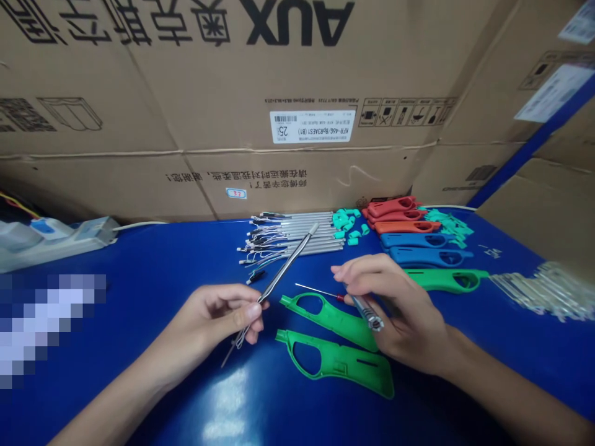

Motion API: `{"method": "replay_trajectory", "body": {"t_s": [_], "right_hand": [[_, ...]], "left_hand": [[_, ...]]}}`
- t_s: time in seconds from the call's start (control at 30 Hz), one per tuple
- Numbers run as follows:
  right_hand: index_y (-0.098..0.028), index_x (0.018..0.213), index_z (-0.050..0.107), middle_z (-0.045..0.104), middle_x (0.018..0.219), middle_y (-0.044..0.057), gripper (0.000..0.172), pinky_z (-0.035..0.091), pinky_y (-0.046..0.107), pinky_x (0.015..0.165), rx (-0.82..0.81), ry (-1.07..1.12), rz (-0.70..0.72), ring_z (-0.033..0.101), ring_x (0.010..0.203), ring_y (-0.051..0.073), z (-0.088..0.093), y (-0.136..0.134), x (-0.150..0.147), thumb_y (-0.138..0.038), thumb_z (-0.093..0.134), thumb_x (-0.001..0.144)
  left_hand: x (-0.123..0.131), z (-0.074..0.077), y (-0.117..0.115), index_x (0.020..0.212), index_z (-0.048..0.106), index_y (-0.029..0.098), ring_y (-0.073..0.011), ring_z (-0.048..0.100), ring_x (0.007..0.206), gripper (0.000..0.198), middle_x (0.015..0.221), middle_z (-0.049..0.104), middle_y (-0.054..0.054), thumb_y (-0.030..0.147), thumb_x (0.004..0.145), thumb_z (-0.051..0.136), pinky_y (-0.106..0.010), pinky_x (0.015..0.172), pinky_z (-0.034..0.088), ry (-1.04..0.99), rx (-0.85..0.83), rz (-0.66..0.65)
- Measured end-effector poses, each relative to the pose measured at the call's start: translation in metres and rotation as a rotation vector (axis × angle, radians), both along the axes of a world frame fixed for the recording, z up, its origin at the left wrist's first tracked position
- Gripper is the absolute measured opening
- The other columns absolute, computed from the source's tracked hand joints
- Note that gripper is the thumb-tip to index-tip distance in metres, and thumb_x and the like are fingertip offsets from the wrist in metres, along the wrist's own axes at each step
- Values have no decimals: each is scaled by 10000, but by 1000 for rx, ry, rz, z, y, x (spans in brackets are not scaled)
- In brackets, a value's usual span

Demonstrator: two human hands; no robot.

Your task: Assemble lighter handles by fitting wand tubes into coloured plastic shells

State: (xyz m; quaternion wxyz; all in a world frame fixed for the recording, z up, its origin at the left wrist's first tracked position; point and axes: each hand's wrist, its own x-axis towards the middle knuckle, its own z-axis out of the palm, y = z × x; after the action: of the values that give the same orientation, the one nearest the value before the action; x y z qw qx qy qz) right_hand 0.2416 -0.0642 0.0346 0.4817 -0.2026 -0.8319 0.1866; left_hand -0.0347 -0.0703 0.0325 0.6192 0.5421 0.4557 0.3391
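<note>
Over the blue desk, the left hand pinches a slim metal tube between thumb and fingers, with thin wires trailing out below its grip. The right hand curls nearly shut around a small screwdriver, its fine shaft pointing left. Two green plastic casing halves lie just beneath that hand. Farther back sit bundled wired tubes, teal clips, red casings and blue casings.
</note>
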Motion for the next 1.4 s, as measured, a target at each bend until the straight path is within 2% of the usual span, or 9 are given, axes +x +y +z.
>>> {"method": "replay_trajectory", "body": {"t_s": [0.27,0.77,0.87,0.93,1.03,1.13,1.2,1.3,1.4], "right_hand": [[-195,1148,531,556,1038,60,505,545,478,926,8,41,2,580,1045,223,8,-7,2,134,510,765],[-175,1113,561,593,1014,72,431,577,451,852,42,52,-70,614,1003,234,10,-8,0,96,553,778],[-222,1132,545,620,989,53,391,597,401,780,-92,128,-179,651,908,211,6,-11,-4,9,596,820],[-272,1191,505,623,989,37,440,605,377,750,-179,215,-251,668,854,195,4,-13,-6,-39,619,836],[-321,1222,504,619,1006,30,473,606,384,748,-150,295,-286,667,843,196,5,-13,-7,-55,615,846],[-289,1113,635,648,937,30,318,598,360,701,-126,221,-324,661,790,189,8,-11,-3,-82,585,876],[-275,1051,692,681,905,26,259,598,331,674,-186,220,-357,677,767,180,10,-9,0,-110,556,905],[-277,1029,714,725,893,9,253,616,318,709,-334,367,-377,710,786,175,11,-5,3,-131,538,923],[-253,985,705,738,846,-5,201,625,296,731,-414,469,-347,721,758,161,10,2,5,-120,628,855]], "left_hand": [[-2,-1,0,826,727,184,-69,594,539,208,616,679,16,390,800,738,-143,530,443,15,23,-11],[-1,-3,1,797,721,169,-68,591,530,206,602,669,17,373,787,751,-144,521,455,-12,1,9],[-1,-2,1,816,718,165,-78,595,542,199,617,671,14,361,794,743,-162,530,458,-22,-12,8],[0,-1,1,819,715,162,-87,595,545,193,622,669,13,352,796,739,-176,532,460,-21,-20,3],[1,0,0,802,711,155,-97,588,534,193,608,661,9,346,788,741,-191,518,454,-6,-19,5],[1,0,0,801,708,154,-97,588,536,192,611,661,7,344,792,736,-191,519,453,-6,-15,-2],[1,0,-1,806,705,157,-93,591,543,186,622,664,9,341,799,732,-189,532,458,-13,-20,-13],[1,0,-1,805,702,160,-94,592,547,184,623,663,12,341,800,733,-192,539,459,-21,-18,-28],[1,1,0,792,702,156,-96,589,543,198,613,663,9,350,792,739,-194,538,454,-14,-12,-37]]}}
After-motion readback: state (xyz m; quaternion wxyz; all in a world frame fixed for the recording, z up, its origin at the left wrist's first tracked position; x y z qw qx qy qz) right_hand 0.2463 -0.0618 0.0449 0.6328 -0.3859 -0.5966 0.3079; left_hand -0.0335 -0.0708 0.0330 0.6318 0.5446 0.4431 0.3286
